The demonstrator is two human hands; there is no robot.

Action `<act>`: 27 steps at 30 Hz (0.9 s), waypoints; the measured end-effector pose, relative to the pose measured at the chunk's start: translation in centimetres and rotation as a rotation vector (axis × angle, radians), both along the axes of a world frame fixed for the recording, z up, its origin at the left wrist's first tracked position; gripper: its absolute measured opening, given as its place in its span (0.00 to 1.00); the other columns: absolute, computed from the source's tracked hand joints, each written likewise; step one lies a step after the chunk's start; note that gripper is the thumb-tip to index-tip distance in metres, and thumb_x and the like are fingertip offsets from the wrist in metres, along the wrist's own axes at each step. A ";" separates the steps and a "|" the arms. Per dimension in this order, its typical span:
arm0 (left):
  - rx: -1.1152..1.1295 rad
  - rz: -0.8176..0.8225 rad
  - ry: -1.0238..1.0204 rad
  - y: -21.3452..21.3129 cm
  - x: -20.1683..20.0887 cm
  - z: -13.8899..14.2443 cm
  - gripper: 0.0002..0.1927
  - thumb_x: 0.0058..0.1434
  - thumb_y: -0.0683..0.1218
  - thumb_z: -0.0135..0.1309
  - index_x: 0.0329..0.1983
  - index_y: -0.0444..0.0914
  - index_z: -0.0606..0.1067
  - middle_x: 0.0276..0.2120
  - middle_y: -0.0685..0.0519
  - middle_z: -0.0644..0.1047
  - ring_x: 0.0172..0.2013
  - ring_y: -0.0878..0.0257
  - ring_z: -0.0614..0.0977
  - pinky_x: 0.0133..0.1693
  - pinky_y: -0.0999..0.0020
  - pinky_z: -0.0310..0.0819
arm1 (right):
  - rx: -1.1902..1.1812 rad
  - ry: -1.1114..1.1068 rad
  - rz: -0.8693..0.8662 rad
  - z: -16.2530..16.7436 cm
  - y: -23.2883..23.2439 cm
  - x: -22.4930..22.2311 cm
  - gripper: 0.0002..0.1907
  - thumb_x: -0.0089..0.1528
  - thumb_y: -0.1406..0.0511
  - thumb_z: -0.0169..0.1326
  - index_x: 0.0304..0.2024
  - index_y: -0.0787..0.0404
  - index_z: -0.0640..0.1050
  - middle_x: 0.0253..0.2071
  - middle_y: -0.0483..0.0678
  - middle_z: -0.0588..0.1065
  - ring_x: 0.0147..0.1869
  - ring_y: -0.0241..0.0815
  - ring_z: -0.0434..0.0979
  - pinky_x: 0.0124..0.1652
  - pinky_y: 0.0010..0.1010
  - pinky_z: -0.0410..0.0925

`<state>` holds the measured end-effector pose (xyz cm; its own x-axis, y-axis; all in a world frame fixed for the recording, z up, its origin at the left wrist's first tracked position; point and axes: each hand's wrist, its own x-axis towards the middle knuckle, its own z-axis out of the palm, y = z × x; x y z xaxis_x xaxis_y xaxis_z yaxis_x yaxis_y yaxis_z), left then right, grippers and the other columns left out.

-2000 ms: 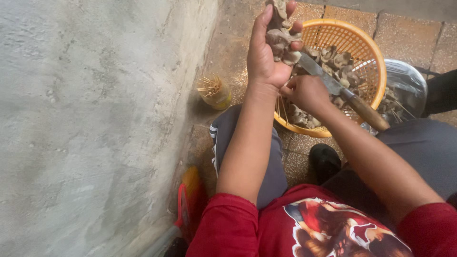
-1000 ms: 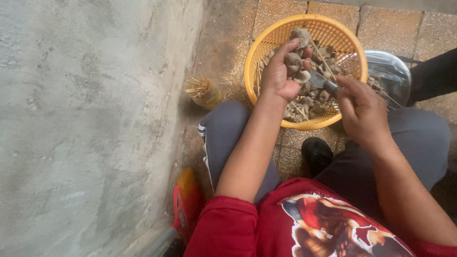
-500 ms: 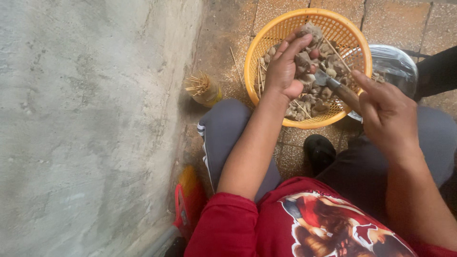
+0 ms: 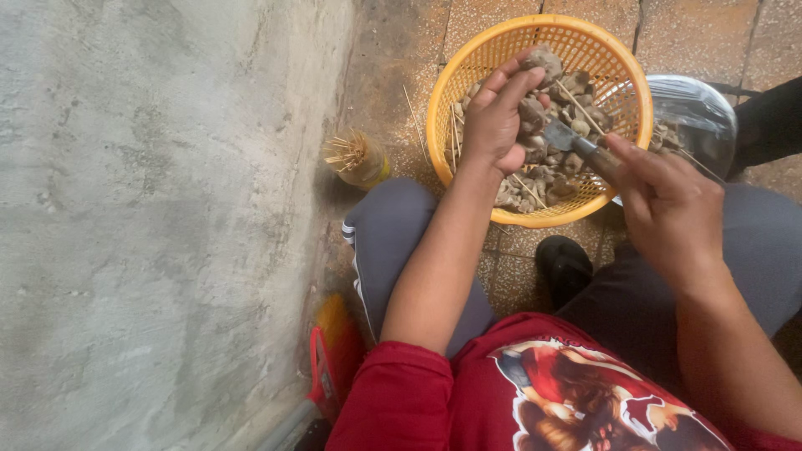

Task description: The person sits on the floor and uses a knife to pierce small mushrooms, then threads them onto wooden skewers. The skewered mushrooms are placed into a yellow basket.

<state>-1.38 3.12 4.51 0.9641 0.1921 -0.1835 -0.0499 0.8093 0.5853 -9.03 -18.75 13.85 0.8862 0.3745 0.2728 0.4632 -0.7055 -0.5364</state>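
Observation:
A round yellow plastic basket stands on the tiled floor in front of my knees, filled with several small brownish lumps and thin wooden skewers. My left hand reaches into the basket and closes its fingers on one brownish lump. My right hand grips the handle of a small knife whose blade points left, right beside the held lump.
A rough grey concrete wall fills the left. A small jar of wooden sticks stands by the wall. A shiny metal bowl sits right of the basket. A red and orange brush lies at lower left. A dark shoe is between my knees.
My left hand came down from holding a lump high above the basket and now reaches into it. My right hand with the knife moved lower and closer to me.

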 end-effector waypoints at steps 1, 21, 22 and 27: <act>0.018 0.004 -0.017 0.0 0.1 -0.1 0.21 0.64 0.39 0.60 0.60 0.36 0.75 0.39 0.52 0.80 0.31 0.67 0.80 0.31 0.73 0.77 | -0.021 0.006 -0.018 0.0 0.1 -0.1 0.14 0.74 0.68 0.58 0.62 0.52 0.81 0.36 0.53 0.77 0.39 0.47 0.78 0.45 0.37 0.71; 0.385 0.101 -0.016 -0.7 -0.4 -0.4 0.16 0.66 0.38 0.56 0.57 0.35 0.80 0.42 0.50 0.81 0.35 0.70 0.78 0.35 0.74 0.75 | 0.064 -0.061 0.035 -0.1 1.0 0.1 0.12 0.74 0.69 0.58 0.60 0.56 0.81 0.44 0.56 0.80 0.47 0.49 0.82 0.47 0.35 0.73; 0.393 0.099 -0.019 -0.7 -0.4 -0.4 0.16 0.66 0.38 0.56 0.57 0.35 0.79 0.43 0.51 0.81 0.37 0.70 0.79 0.36 0.74 0.76 | 0.067 -0.049 0.027 -0.2 1.1 0.1 0.13 0.74 0.69 0.58 0.60 0.56 0.81 0.45 0.56 0.80 0.46 0.49 0.82 0.47 0.35 0.72; 0.433 0.064 0.012 -0.8 -0.4 -0.3 0.17 0.65 0.40 0.57 0.57 0.35 0.79 0.41 0.52 0.81 0.35 0.70 0.79 0.35 0.75 0.76 | 0.078 -0.063 0.031 -0.3 1.4 0.2 0.12 0.73 0.69 0.58 0.59 0.56 0.81 0.46 0.57 0.80 0.48 0.49 0.83 0.48 0.35 0.73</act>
<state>-1.83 2.37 4.22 0.9460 0.3131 -0.0838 -0.0832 0.4842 0.8710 -8.79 -17.40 13.55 0.8546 0.3770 0.3572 0.5189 -0.6478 -0.5578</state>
